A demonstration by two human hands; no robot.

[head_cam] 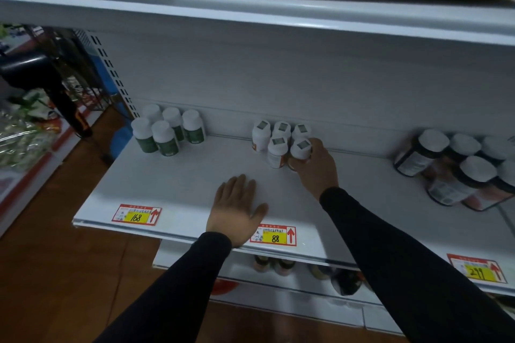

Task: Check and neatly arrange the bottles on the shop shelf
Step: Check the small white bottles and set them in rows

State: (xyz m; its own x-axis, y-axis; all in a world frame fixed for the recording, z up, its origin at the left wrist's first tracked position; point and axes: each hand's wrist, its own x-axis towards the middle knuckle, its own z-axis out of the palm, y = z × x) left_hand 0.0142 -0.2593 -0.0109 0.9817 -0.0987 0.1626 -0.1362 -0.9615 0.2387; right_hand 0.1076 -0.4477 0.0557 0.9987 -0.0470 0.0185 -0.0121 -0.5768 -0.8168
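On the white shelf (178,186) stand three clusters of bottles. At the middle back is a group of several white bottles with orange labels (276,142). My right hand (317,167) grips the front right bottle (300,151) of that group, fingers curled round its side. My left hand (237,206) rests flat on the shelf near its front edge, fingers straight, holding nothing. At the back left stand several white bottles with green labels (167,131). On the right are several larger dark bottles with white caps (457,170).
Price tags reading 168 (136,215), 88 (274,236) and 299 (478,270) are fixed along the shelf's front edge. An upper shelf (250,14) overhangs above. More bottles (284,266) stand on the shelf below. To the left are a wooden floor and other displays.
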